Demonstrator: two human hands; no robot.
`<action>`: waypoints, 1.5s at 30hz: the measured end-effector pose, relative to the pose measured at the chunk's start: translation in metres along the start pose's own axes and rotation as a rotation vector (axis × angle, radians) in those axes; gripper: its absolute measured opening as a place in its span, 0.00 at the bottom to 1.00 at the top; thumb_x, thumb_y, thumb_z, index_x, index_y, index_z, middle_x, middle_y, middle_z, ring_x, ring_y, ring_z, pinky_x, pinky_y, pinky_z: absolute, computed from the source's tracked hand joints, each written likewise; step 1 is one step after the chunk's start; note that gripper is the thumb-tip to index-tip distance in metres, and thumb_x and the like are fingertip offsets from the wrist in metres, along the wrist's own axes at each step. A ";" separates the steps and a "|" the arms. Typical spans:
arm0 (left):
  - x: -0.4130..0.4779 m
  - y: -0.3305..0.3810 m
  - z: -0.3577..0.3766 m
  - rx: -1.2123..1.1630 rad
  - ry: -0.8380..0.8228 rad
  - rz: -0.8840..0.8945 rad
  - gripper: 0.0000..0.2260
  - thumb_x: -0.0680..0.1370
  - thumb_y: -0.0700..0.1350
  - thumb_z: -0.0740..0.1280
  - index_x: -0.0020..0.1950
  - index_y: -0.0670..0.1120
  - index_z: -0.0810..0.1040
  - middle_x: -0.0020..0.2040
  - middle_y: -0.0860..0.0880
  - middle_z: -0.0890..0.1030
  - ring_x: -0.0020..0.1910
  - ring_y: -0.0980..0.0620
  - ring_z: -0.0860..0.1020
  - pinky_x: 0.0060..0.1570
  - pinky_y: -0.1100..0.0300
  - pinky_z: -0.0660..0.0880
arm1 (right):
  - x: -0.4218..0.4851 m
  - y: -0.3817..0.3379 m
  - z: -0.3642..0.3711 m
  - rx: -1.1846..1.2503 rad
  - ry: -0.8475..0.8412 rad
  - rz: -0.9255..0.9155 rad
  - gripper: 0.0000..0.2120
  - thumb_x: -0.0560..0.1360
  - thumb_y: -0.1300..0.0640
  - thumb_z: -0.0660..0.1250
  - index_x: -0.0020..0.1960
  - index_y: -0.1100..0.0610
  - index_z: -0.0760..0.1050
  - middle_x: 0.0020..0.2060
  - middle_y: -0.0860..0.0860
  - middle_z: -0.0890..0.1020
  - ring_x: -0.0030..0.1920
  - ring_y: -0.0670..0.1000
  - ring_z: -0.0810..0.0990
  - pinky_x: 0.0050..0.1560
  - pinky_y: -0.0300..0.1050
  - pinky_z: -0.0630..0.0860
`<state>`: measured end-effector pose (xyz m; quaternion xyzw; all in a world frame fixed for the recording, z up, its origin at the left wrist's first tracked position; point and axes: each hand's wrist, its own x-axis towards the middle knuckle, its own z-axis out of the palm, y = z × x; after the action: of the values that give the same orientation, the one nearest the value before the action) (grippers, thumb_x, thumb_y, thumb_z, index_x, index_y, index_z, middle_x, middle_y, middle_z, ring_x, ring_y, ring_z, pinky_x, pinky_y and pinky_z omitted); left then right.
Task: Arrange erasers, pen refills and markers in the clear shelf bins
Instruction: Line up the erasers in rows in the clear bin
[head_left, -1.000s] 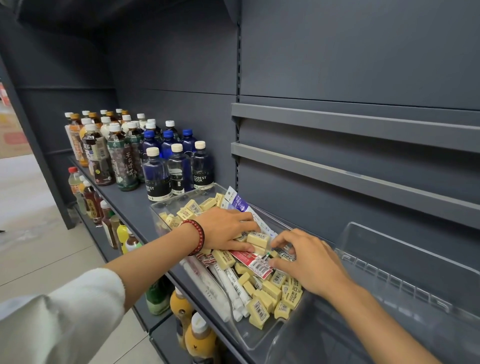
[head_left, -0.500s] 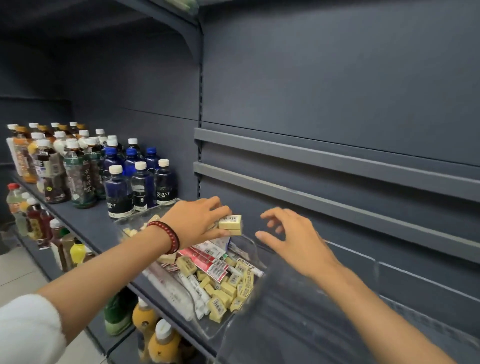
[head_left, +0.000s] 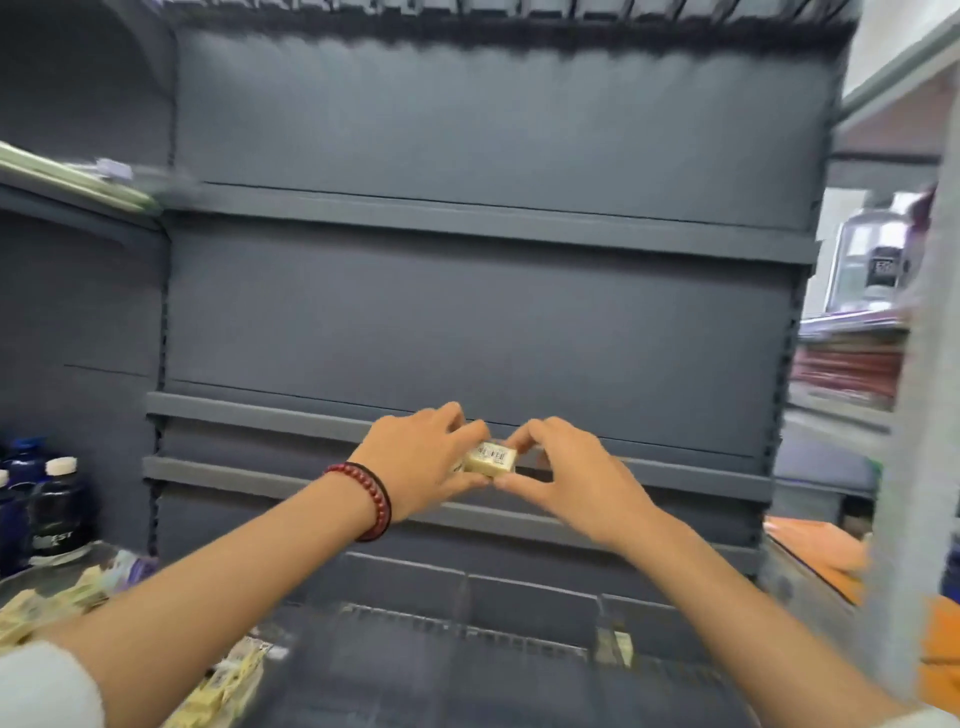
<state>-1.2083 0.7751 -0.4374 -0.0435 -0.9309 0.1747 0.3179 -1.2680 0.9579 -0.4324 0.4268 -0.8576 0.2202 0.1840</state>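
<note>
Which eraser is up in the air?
The eraser pinched between left hand and right hand; the other erasers lie below at lower left.

A cream eraser (head_left: 491, 460) with a barcode label is up in the air, long side level, pinched between the left hand (head_left: 421, 457) and the right hand (head_left: 571, 478). Heaped erasers (head_left: 218, 686) lie lower left, blurred. A clear bin (head_left: 467, 623) sits below.
</note>
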 end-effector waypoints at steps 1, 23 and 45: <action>0.009 0.011 -0.003 -0.010 0.003 0.009 0.21 0.78 0.65 0.53 0.66 0.55 0.65 0.59 0.53 0.69 0.54 0.52 0.74 0.38 0.57 0.69 | -0.007 0.010 -0.009 0.005 0.013 0.029 0.14 0.74 0.42 0.68 0.56 0.44 0.72 0.54 0.40 0.76 0.56 0.44 0.75 0.51 0.46 0.74; 0.074 0.174 0.198 -0.243 -0.234 0.094 0.19 0.77 0.67 0.51 0.61 0.59 0.66 0.58 0.55 0.69 0.54 0.54 0.74 0.39 0.59 0.69 | -0.109 0.240 0.107 0.150 -0.062 0.624 0.12 0.68 0.44 0.67 0.46 0.44 0.66 0.45 0.41 0.76 0.47 0.46 0.78 0.51 0.53 0.77; 0.065 0.177 0.240 -0.411 -0.233 -0.022 0.18 0.75 0.68 0.53 0.59 0.61 0.67 0.54 0.59 0.68 0.45 0.61 0.66 0.30 0.64 0.62 | -0.119 0.269 0.191 0.244 0.017 0.683 0.26 0.64 0.41 0.74 0.57 0.42 0.65 0.45 0.37 0.81 0.45 0.40 0.75 0.48 0.47 0.76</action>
<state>-1.4113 0.8813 -0.6389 -0.0769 -0.9777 -0.0182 0.1946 -1.4433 1.0778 -0.7107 0.1327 -0.9165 0.3734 0.0546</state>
